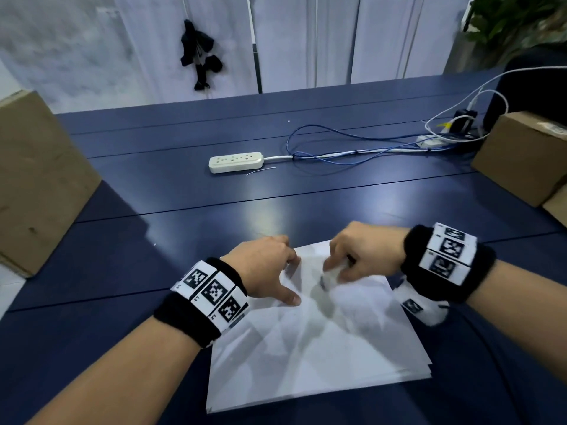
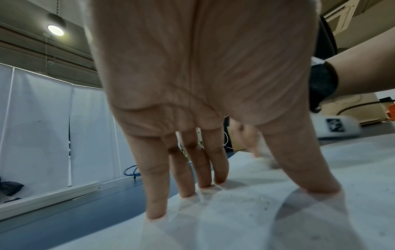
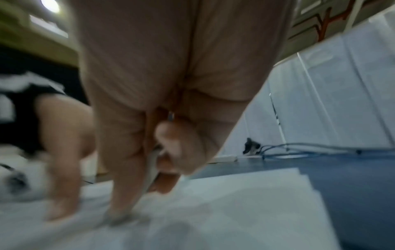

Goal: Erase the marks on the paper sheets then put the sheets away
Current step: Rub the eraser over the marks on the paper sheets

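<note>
Open blue table [image 1: 184, 185] lies between the paper sheets [image 1: 322, 357] and the power strip [image 1: 235, 162] — passage unobstructed there. Left flank blocked by a cardboard box [image 1: 40, 179]; right flank by a second box [image 1: 521, 154]. Blue and white cables [image 1: 352, 151] trail across the far right — a snag hazard.
</note>
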The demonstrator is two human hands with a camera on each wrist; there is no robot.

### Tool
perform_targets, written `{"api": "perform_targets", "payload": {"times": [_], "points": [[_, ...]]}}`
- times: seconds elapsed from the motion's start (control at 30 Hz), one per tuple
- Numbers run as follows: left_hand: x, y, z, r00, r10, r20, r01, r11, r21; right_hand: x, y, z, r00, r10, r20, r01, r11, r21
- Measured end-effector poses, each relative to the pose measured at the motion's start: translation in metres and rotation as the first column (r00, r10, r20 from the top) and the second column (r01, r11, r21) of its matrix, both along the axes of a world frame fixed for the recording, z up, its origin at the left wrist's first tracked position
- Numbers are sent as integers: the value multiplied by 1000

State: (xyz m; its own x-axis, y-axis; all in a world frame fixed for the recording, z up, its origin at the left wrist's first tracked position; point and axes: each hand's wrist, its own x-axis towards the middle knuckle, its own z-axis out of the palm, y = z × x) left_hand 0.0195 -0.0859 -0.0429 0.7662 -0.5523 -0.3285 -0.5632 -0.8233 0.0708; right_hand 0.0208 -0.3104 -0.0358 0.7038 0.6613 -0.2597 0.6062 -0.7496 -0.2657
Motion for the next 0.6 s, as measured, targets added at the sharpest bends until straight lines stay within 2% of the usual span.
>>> {"api": "perform_targets", "payload": {"times": [0.07,0.1,0.23,0.33,0.4,0.5,0.53,0.6], "points": [[0,0,0,1000,-7,9,7,1000,0,-11,0,1,993,38,-114,-40,999,-13],[0,0,0,1000,-9,8,9,1000,-1,-9,1,0,992,33,-118,-35,999,-11],[0,-1,1,1000,-17,2,17,1000,-6,22,1,-2,991,-97,96,95,995,19],[0,-1,1,1000,-14,6,14,1000,-2,23,-1,-2,987,-107,119,105,994,28],[1,-1,0,1000,-6,7,6,1000,3,7,-3,-1,997,-45,59,46,999,-8],[1,0,-1,1000,-6,11,6,1000,5,-13,-3,2,990,28,-137,-32,999,-25],[1,-1,-1,1000,-8,12,8,1000,7,-10,-3,1,991,19,-130,-21,1000,-18],[0,-1,0,1000,-9,6,9,1000,7,7,-4,-1,998,-58,-2,58,998,-1]]}}
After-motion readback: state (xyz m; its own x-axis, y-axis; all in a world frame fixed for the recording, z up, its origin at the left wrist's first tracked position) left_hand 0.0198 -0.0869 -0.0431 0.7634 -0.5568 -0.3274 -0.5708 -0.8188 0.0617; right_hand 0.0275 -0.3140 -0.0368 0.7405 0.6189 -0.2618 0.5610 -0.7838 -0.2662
